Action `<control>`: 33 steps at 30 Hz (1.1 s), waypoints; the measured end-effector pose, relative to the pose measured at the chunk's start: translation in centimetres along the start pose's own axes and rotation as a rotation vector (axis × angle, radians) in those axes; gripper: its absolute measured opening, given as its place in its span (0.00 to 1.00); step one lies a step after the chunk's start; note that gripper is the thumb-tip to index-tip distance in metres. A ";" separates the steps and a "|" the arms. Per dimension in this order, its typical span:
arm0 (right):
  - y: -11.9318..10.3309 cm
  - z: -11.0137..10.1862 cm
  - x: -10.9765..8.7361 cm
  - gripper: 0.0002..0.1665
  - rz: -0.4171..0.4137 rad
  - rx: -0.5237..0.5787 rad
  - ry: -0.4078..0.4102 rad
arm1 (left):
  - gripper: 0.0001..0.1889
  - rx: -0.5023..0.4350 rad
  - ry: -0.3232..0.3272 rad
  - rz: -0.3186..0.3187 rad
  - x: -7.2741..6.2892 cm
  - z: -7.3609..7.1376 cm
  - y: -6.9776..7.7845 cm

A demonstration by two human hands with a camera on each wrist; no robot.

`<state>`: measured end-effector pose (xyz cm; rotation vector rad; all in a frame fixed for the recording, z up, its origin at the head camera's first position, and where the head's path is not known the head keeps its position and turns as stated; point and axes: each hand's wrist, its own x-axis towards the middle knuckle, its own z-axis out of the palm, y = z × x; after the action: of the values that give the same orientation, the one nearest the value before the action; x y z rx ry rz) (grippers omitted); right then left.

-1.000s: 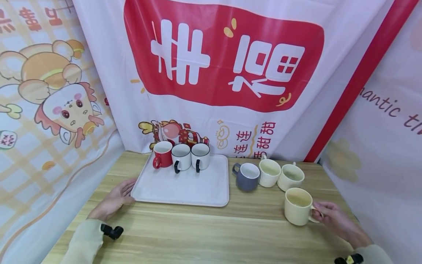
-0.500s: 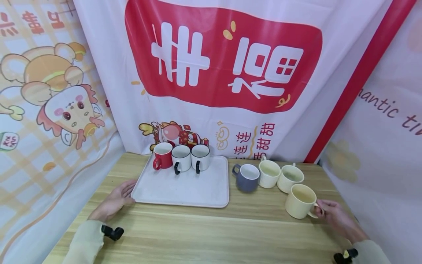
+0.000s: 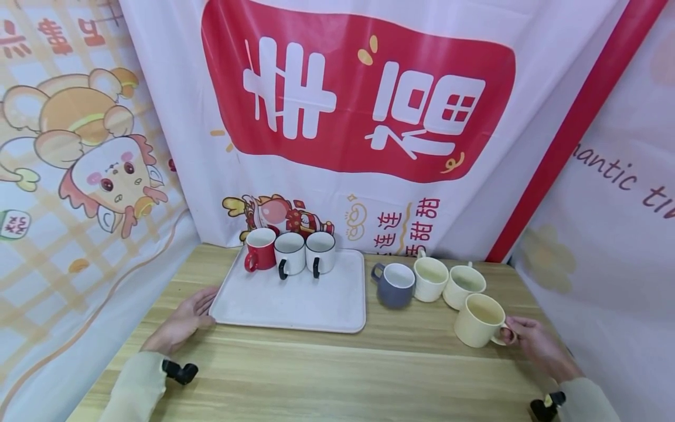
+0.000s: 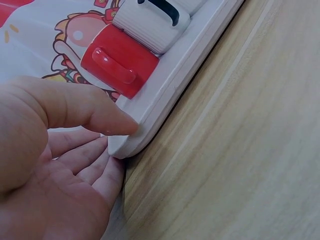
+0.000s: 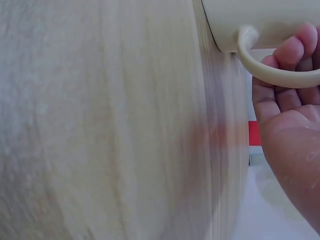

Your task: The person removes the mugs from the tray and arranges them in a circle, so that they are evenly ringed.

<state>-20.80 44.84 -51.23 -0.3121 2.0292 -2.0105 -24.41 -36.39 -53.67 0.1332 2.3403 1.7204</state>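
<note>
My right hand (image 3: 539, 347) grips the handle of a cream-yellow mug (image 3: 477, 328) at the right of the table, in front of the other mugs. In the right wrist view its fingers curl through the mug handle (image 5: 280, 75), and the mug's base is right at the tabletop. My left hand (image 3: 181, 319) lies at the front left corner of a white tray (image 3: 287, 302), fingers stretched along its outer side. In the left wrist view the thumb touches the tray's rim. A red mug (image 3: 261, 249) and two white mugs (image 3: 290, 252) with black handles stand along the tray's back.
Right of the tray stand a grey-blue mug (image 3: 394, 287), a cream mug (image 3: 430, 281) and a pale greenish mug (image 3: 464, 287), in a row. A wooden table (image 3: 337, 381) carries everything. Printed cloths (image 3: 369, 199) hang behind and at both sides.
The cream-yellow mug in my right hand has shifted slightly back, close to the pale greenish mug. The left hand and the tray have stayed in place.
</note>
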 end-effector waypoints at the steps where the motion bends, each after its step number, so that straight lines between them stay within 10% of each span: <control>1: 0.0 0.0 0.0 0.23 0.013 -0.019 0.014 | 0.51 0.001 0.000 0.000 0.0 0.0 0.0; 17: -0.5 0.7 0.4 0.29 0.126 -0.428 0.278 | 0.50 0.010 0.000 -0.003 0.0 0.0 0.0; 33: -7.0 1.3 1.5 0.24 -0.096 -0.866 0.313 | 0.51 -0.002 -0.004 -0.011 -0.1 0.0 0.0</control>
<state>-22.05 42.97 -44.27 -0.2614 3.0487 -1.1486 -24.30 -36.41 -53.63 0.1237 2.3318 1.7163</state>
